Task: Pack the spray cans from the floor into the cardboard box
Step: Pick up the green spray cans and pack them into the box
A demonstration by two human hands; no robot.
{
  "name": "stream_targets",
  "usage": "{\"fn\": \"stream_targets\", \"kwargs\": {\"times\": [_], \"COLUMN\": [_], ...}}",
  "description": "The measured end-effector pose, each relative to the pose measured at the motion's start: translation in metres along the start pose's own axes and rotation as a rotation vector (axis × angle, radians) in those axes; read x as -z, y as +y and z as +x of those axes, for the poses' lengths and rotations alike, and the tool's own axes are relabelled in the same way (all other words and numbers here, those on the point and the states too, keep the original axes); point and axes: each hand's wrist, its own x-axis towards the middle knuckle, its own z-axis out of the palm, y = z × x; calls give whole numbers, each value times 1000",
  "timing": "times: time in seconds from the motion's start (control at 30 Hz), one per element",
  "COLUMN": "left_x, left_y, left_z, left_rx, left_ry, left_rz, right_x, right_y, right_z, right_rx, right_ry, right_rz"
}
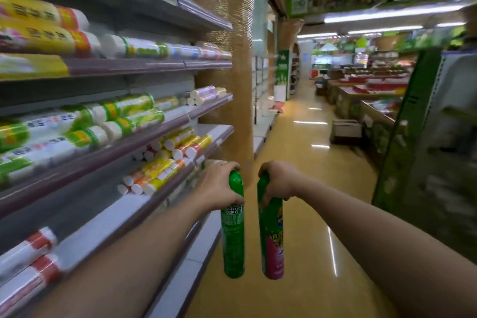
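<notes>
In the head view we are holding two spray cans out ahead of us, low at about 6 o'clock. Our left grip [219,186] is curling its fingers round the cap end of the all-green spray can [233,242]. Our right grip [280,184] is clasping the top of the green-and-pink spray can [272,245] in the same way.

Both cans are hanging base-down, side by side and just apart, clear of the floor [317,201]. We are judging that gripping them by the tops lets each hand carry one can and lower it upright into a box.

At 9 o'clock the shelves [144,134] are carrying wrapped rolls [124,111], close beside our left arm.

Toward 1 o'clock, well down the aisle, a box-like shape [346,130] is sitting on the floor. It is too blurred to call it the cardboard box. We are judging ourselves mid-carry, with this pair not yet packed.
</notes>
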Motion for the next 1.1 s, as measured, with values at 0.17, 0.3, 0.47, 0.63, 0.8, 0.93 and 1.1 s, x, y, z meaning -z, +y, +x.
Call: {"fn": "stream_targets", "kwargs": {"times": [0.17,0.3,0.47,0.63,0.8,0.93,1.1], "left_x": [-78,-152,-235,-325,-420,-486,-558], "left_y": [-31,-63,-107,-153,-205,-238,-269], "left_z": [35,36,17,-21,-74,-111,-156], "left_rx": [-71,-78,-59,-83,-138,-131,-81], "left_ry": [-298,-568,-726,-848,-991,-1059,-1123], "left_rz": [59,78,87,99,108,102,80], "right_x": [-58,-128,-216,-316,-421,-499,-579], "right_y": [41,77,123,160,200,231,268], "right_z": [38,56,64,63,54,48,50], "right_rx": [-118,-243,-371,-468,-531,-543,-547], "right_ry": [-76,-147,-205,-249,-291,-286,-336], "right_rz": [0,32,75,110,198,182,136]}}
